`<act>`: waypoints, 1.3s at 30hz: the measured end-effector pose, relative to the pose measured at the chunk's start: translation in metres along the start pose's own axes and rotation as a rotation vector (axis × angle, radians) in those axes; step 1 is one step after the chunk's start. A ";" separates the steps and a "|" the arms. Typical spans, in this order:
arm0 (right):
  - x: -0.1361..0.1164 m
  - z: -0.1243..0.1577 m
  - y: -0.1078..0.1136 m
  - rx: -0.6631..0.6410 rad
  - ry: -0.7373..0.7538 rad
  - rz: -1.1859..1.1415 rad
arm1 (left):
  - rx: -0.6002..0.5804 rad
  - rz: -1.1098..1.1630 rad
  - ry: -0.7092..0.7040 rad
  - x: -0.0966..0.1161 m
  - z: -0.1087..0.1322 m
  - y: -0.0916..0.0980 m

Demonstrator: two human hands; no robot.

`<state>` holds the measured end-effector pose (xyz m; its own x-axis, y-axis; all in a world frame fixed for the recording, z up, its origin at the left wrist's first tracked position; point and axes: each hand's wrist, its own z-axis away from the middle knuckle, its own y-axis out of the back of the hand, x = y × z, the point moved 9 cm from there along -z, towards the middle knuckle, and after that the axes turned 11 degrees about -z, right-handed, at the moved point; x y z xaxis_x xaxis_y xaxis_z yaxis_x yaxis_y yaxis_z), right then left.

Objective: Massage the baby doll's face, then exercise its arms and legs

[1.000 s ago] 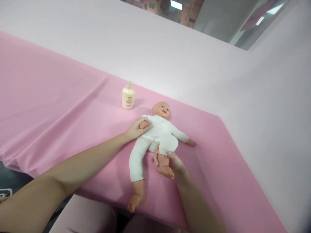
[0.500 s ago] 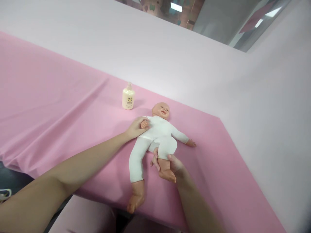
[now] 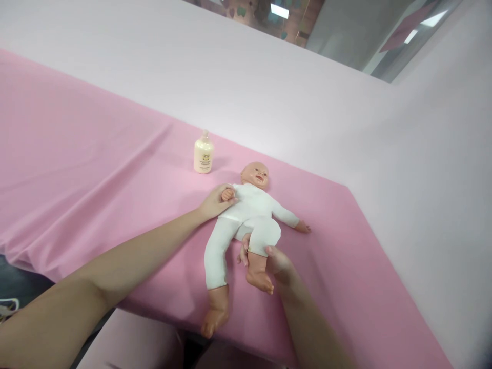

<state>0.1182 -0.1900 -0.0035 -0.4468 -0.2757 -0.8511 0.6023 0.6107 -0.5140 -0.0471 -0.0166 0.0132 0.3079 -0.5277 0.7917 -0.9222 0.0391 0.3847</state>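
A baby doll (image 3: 251, 202) with a white cloth body lies on its back, its head away from me. My left hand (image 3: 215, 201) is closed around the doll's arm on the left, and the doll's small fist shows above my fingers. My right hand (image 3: 277, 262) is wrapped around the lower leg on the right, thumb on the near side and fingertips showing on the other. That leg is bent at the knee. The other leg (image 3: 217, 256) lies stretched out, its foot at the table's front edge. Beyond my left hand stands a cream-coloured bottle (image 3: 203, 155).
A pink cloth (image 3: 126, 148) covers the table, with folds toward the left. Behind and to the right rises a white wall (image 3: 307, 118) with a window (image 3: 338, 36) at the top. The table's right edge slants toward me.
The doll's foot in my right hand has shifted slightly down and left, with the lower leg turning a little. My left hand and the bottle stay about where they were.
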 end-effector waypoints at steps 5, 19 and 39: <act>0.000 0.001 -0.003 -0.031 -0.018 -0.006 | 0.000 -0.050 -0.007 0.001 -0.001 -0.001; 0.005 0.000 -0.004 -0.046 -0.068 0.009 | 0.000 -0.090 0.020 0.009 -0.001 0.003; 0.021 0.000 -0.004 -0.095 -0.254 0.046 | 0.009 -0.095 0.034 0.012 -0.001 0.004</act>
<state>0.1067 -0.1983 -0.0198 -0.2329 -0.4158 -0.8791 0.5479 0.6908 -0.4718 -0.0465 -0.0221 0.0246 0.4015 -0.4991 0.7679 -0.8906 -0.0170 0.4545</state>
